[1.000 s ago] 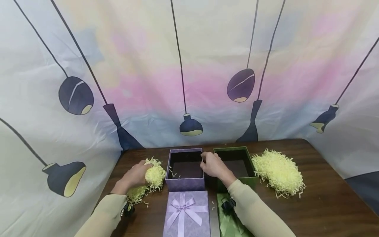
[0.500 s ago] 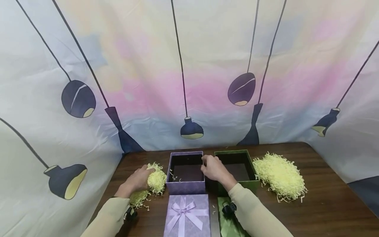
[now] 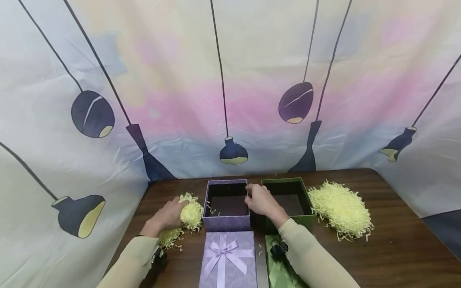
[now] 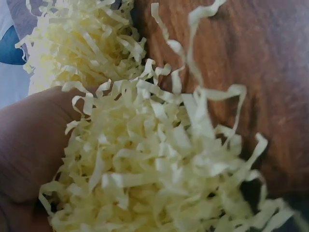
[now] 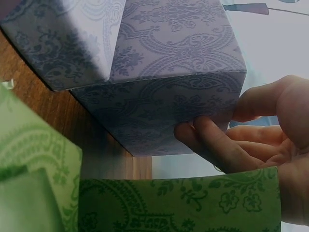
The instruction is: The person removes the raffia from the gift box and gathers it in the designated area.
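Observation:
In the head view my left hand [image 3: 167, 218] grips a clump of pale yellow shredded paper [image 3: 191, 213] beside the purple gift box. More shredded paper [image 4: 145, 169] lies below the palm in the left wrist view. The purple gift box [image 3: 226, 224] stands without its lid, dark inside, with a few shreds on its left inner wall. My right hand [image 3: 264, 202] holds its right wall at the rim, and several fingertips [image 5: 205, 128] lie against the outside of that wall. Right of it, partly behind my right wrist, stands the open green gift box [image 3: 306, 219].
A purple lid [image 3: 228, 260] with a ribbon bow lies in front of the purple box. The green lid [image 3: 279, 268] lies to its right, partly under my right forearm. A large heap of yellow shredded paper [image 3: 342, 210] sits right of the green box. Behind the table [image 3: 399, 240] hangs a printed curtain [image 3: 259, 92].
The head view shifts slightly up and down. My left hand moves a little to the right with the clump of shredded paper; my right hand stays at the purple box's rim.

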Motion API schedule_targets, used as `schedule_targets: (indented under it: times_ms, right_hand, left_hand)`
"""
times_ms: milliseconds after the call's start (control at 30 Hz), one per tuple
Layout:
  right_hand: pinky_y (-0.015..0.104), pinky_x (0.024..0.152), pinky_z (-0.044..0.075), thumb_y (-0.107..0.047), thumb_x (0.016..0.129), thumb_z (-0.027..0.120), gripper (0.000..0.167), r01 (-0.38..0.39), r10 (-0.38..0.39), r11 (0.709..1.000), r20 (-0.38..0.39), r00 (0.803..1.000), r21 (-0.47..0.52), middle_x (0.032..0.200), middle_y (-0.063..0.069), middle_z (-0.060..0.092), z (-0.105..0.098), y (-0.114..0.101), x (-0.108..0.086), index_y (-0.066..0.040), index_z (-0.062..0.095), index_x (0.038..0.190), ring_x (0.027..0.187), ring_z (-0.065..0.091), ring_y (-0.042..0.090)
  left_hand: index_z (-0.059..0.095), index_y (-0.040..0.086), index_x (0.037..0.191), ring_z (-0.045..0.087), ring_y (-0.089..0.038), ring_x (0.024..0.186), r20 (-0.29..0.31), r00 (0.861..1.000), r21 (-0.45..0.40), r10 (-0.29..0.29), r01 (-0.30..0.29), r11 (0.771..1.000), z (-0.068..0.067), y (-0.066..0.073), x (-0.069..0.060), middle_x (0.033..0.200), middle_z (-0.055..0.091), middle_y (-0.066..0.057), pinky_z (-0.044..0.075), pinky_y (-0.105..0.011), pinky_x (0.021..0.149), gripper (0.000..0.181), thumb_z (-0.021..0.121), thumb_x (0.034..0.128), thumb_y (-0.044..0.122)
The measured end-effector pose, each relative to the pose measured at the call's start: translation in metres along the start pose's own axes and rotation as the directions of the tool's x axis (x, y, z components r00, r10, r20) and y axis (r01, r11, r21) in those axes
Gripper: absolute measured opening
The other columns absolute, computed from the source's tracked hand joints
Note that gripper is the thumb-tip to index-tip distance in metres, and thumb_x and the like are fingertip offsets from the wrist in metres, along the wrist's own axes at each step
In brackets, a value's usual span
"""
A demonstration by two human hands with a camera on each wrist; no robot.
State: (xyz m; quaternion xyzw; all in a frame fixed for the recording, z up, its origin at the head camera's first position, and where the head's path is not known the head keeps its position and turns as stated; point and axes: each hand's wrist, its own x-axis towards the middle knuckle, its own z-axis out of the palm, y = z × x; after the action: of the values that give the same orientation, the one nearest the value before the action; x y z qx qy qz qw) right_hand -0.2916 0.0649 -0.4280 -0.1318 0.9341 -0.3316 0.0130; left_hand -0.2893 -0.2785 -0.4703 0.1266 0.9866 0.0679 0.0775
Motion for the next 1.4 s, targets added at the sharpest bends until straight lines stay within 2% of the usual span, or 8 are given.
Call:
schedule_targets:
  times_ms: [200, 433, 533, 667, 767, 900, 1100, 1400]
  right_hand:
    - [0.032, 0.061, 0.045, -0.015, 0.092, 0.06, 0.042, -0.004, 0.004, 1.0, -0.008, 1.0, 0.01, 0.121, 0.013, 0.066, -0.004, -0.001, 0.0, -0.003, 0.058, 0.133, 0.058, 0.053, 0.014]
    - [0.03, 0.056, 0.043, -0.014, 0.093, 0.06, 0.041, -0.013, 0.013, 1.0, -0.006, 1.0, 0.017, 0.119, 0.013, 0.066, 0.001, 0.001, -0.002, -0.003, 0.058, 0.132, 0.052, 0.049, 0.014]
    - [0.031, 0.058, 0.044, -0.014, 0.092, 0.06, 0.041, -0.003, 0.003, 1.0, -0.004, 1.0, 0.021, 0.119, 0.013, 0.067, 0.003, 0.001, -0.003, -0.002, 0.059, 0.131, 0.058, 0.052, 0.015]
    - [0.034, 0.063, 0.046, -0.014, 0.091, 0.06, 0.041, 0.003, -0.002, 1.0, -0.014, 1.0, 0.012, 0.119, 0.012, 0.067, 0.002, 0.0, -0.003, -0.003, 0.059, 0.131, 0.068, 0.056, 0.016]
    - [0.033, 0.06, 0.045, -0.014, 0.092, 0.06, 0.041, -0.015, 0.015, 1.0, -0.004, 1.0, 0.017, 0.12, 0.012, 0.066, 0.001, 0.0, -0.003, -0.003, 0.059, 0.132, 0.06, 0.054, 0.016]
    - [0.031, 0.056, 0.043, -0.014, 0.092, 0.06, 0.04, -0.012, 0.012, 1.0, 0.0, 1.0, 0.026, 0.118, 0.013, 0.067, 0.0, -0.001, -0.004, -0.003, 0.059, 0.131, 0.056, 0.05, 0.016]
    - [0.03, 0.055, 0.042, -0.014, 0.092, 0.06, 0.039, 0.007, -0.007, 1.0, -0.001, 1.0, 0.029, 0.118, 0.013, 0.067, 0.003, -0.003, -0.001, -0.003, 0.06, 0.13, 0.059, 0.051, 0.016]
    - [0.031, 0.057, 0.044, -0.014, 0.092, 0.06, 0.04, 0.003, -0.003, 1.0, -0.009, 1.0, 0.025, 0.118, 0.012, 0.067, -0.001, -0.001, -0.001, -0.003, 0.06, 0.13, 0.055, 0.053, 0.015]
  left_hand:
    - [0.048, 0.013, 0.142, 0.042, -0.055, 0.125, -0.041, 0.999, 0.052, -0.006, 0.008, 0.999, 0.004, 0.003, 0.004, 0.145, 0.037, -0.029, 0.048, -0.064, 0.075, 0.075, 0.072, 0.0711, 0.005]
    - [0.046, 0.012, 0.144, 0.038, -0.054, 0.129, -0.043, 0.998, 0.043, -0.05, 0.052, 0.998, 0.012, 0.005, 0.0, 0.148, 0.033, -0.03, 0.045, -0.068, 0.081, 0.079, 0.078, 0.0722, 0.016]
    - [0.044, 0.011, 0.145, 0.032, -0.055, 0.133, -0.03, 0.997, 0.029, -0.073, 0.073, 0.997, 0.015, 0.005, -0.004, 0.15, 0.03, -0.032, 0.042, -0.072, 0.085, 0.081, 0.078, 0.0724, 0.02]
    - [0.044, 0.011, 0.145, 0.031, -0.055, 0.134, -0.049, 0.996, 0.024, -0.076, 0.078, 0.997, 0.015, 0.006, -0.007, 0.15, 0.029, -0.032, 0.04, -0.074, 0.085, 0.082, 0.079, 0.0721, 0.024]
    - [0.044, 0.012, 0.144, 0.03, -0.056, 0.133, -0.047, 0.996, 0.018, -0.073, 0.074, 0.997, 0.015, 0.008, -0.007, 0.149, 0.029, -0.033, 0.039, -0.076, 0.085, 0.082, 0.08, 0.072, 0.027]
    - [0.044, 0.011, 0.143, 0.032, -0.057, 0.131, -0.036, 0.998, 0.01, -0.053, 0.053, 0.999, 0.009, 0.008, -0.011, 0.148, 0.031, -0.034, 0.04, -0.075, 0.084, 0.084, 0.082, 0.0703, 0.03]
    - [0.046, 0.013, 0.143, 0.033, -0.062, 0.128, -0.002, 1.0, 0.014, -0.008, 0.008, 1.0, -0.006, 0.008, -0.022, 0.147, 0.031, -0.035, 0.041, -0.075, 0.08, 0.085, 0.083, 0.0702, 0.036]
    - [0.04, 0.021, 0.149, 0.037, -0.063, 0.125, -0.051, 0.998, 0.013, 0.042, -0.042, 0.999, -0.026, 0.011, -0.024, 0.148, 0.033, -0.031, 0.043, -0.076, 0.075, 0.097, 0.08, 0.0683, 0.057]
